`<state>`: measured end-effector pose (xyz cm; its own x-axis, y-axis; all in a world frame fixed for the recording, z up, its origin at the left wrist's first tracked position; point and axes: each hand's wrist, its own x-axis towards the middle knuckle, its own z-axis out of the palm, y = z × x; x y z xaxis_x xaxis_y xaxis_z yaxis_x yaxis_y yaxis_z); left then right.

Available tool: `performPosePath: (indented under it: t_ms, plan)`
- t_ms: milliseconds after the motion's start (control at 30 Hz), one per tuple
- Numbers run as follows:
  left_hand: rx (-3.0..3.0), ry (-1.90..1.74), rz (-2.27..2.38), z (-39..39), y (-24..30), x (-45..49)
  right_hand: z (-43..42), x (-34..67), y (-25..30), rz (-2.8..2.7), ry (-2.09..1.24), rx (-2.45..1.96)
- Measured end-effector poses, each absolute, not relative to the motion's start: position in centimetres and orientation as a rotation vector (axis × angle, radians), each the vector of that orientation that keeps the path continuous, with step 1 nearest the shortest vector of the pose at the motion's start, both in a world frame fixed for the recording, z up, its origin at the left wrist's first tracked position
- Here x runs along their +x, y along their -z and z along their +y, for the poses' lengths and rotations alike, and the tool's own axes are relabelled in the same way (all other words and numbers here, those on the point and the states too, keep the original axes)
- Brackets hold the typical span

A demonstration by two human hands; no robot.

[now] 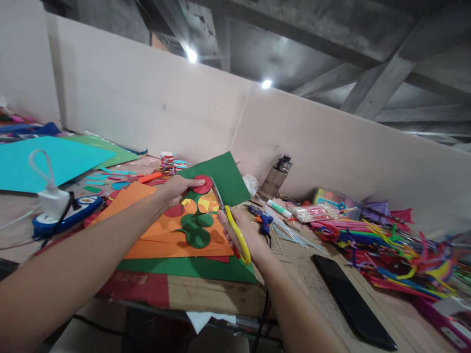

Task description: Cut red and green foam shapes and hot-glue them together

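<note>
My left hand (179, 190) pinches a red paper circle (205, 184) between thumb and fingers, above the sheets on the table. My right hand (243, 230) grips scissors (235, 228) with yellow and red handles; their blades point up and away, right beside the red circle's edge. Below lie several dark green paper circles (198, 237) and yellow paper pieces (205, 204), on orange sheets (158, 247). Another red circle (173, 211) lies partly under my left hand. A dark green sheet (224, 179) sits behind the hands.
At right are a black phone (351, 299), a blue hot glue gun (264, 221), a glue stick (279, 208), a dark bottle (275, 176) and a pile of colourful pipe cleaners (397, 255). Leftward are a blue power strip (66, 215) and a turquoise sheet (51, 162).
</note>
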<state>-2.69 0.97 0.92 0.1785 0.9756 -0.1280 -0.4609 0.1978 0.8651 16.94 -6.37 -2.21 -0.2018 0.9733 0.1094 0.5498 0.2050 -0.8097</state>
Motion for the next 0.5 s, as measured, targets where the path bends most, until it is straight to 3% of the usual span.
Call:
performPosePath:
  t_ms: [500]
  plan:
    - [0.915,-1.21,0.792,0.76,-0.82,-2.82,-5.9,17.05,2.66,-1.873,-0.863,-1.377]
